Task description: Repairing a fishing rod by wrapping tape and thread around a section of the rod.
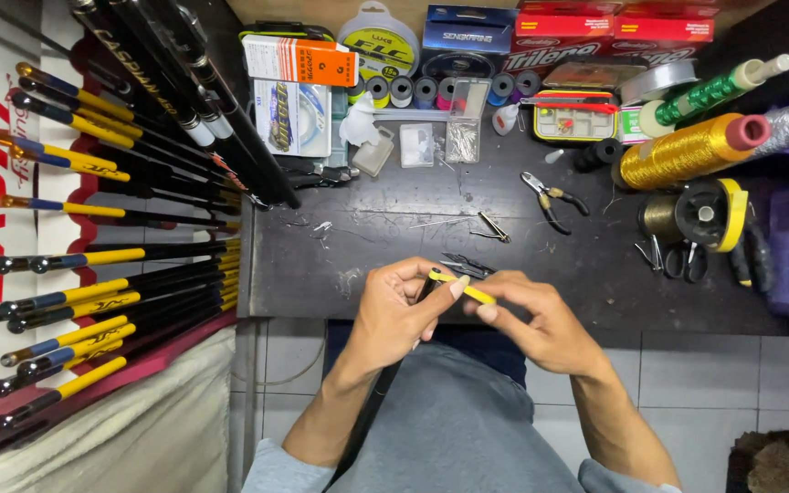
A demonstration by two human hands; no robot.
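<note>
Item: fishing rod section [461, 287], black with a yellow wrapped band, held over the near edge of the bench [394, 246], above the person's lap. Its long axis runs diagonally, from the yellow end up between the fingertips down and to the left past the left wrist, where the dark shaft carries on toward the lower edge of the view.

Left hand [401, 310]: closed around the shaft just below the yellow band, thumb laid along it. Right hand [531, 324]: thumb and forefinger pinched on the yellow end from the right. Both hands touch the piece; the left has the fuller grasp, the right works the tip.

Just beyond the fingers: small dark clips [466, 266] on the bench. Farther back: pliers [552, 197], a nail-clipper-like tool [493, 226], scissors [687, 260]. Right side: spool of gold thread [687, 151], a green one [714, 91], a black and yellow reel [710, 215]. Rear row: small thread spools [413, 91], line boxes [468, 32], a clear tackle box [575, 114]. Left: rack of black and yellow rod blanks [111, 274].

Not determined: what sits at the rod tip under the fingers; whether thread is attached; the rod's lower end, hidden by arm and lap.
</note>
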